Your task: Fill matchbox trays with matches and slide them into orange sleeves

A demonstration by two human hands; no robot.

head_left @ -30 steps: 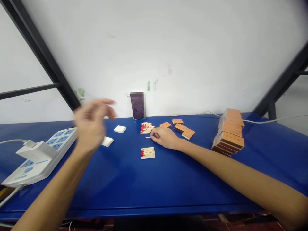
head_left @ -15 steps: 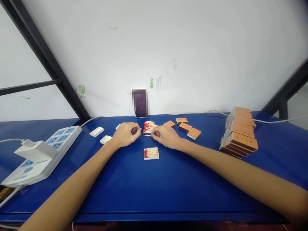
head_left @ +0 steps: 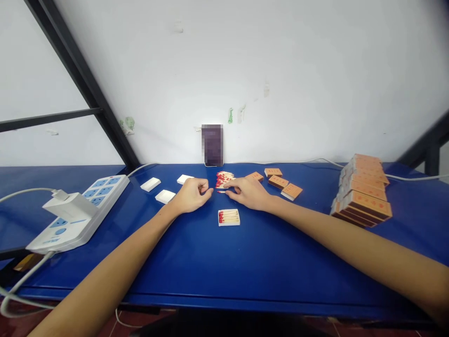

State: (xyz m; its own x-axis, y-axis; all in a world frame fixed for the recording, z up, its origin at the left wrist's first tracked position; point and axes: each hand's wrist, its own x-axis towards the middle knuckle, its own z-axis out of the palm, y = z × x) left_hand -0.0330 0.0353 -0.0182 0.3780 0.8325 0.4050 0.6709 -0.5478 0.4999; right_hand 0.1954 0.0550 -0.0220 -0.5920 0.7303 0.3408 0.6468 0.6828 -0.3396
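Observation:
At the lower edge of the match pile (head_left: 225, 178), a single match (head_left: 220, 192) lies on the table with its red head to the left. The fingertips of my right hand (head_left: 247, 193) are at its plain end, thumb and forefinger close together around it. My left hand (head_left: 192, 194) rests just left of the pile, fingers curled in and thumb pointing right, with nothing visible in it. A white matchbox tray (head_left: 229, 224) filled with matches, heads left, sits nearer to me between both hands.
Several white trays (head_left: 150, 184) lie at the left beside a power strip (head_left: 79, 229). Orange matchbox sleeves (head_left: 279, 181) are scattered right of the pile, and a stack of matchboxes (head_left: 365, 192) stands further right. A blurred-out phone-like device (head_left: 212, 146) leans on the wall.
The view has shifted, so everything appears further right and slightly higher. My right hand has edged left along the single match, which stays put. My left hand remains curled.

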